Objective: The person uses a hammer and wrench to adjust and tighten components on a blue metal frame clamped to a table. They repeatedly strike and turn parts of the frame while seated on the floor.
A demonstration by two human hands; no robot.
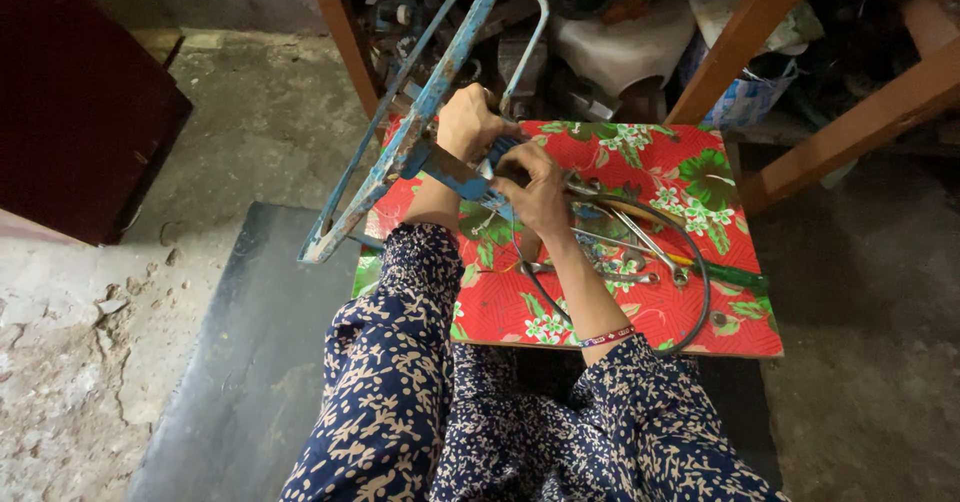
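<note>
Down at the far left corner of the low bench [700, 332], which is covered in a red cloth with green and white flowers, both hands work on a worn blue metal frame [400, 152]. That frame leans from the floor at the left up and away toward the far side, its paint chipped and rusty, and one flat blue bar [455, 174] of it crosses the bench corner. Left hand [468, 122] is curled over the frame where a pale bent rod [530, 47] meets it, fingers wrapped tight around the metal. Right hand [535, 187] sits just beside it, nearer and a little to the right, fingers pinched narrow on something small at the blue bar; what it is cannot be told. A black cable [700, 282] loops across the cloth right of the right wrist, with slim metal tools [640, 237] lying inside the loop. Wooden legs [740, 37] and cluttered goods stand beyond the bench. Patterned navy sleeves cover both arms.
</note>
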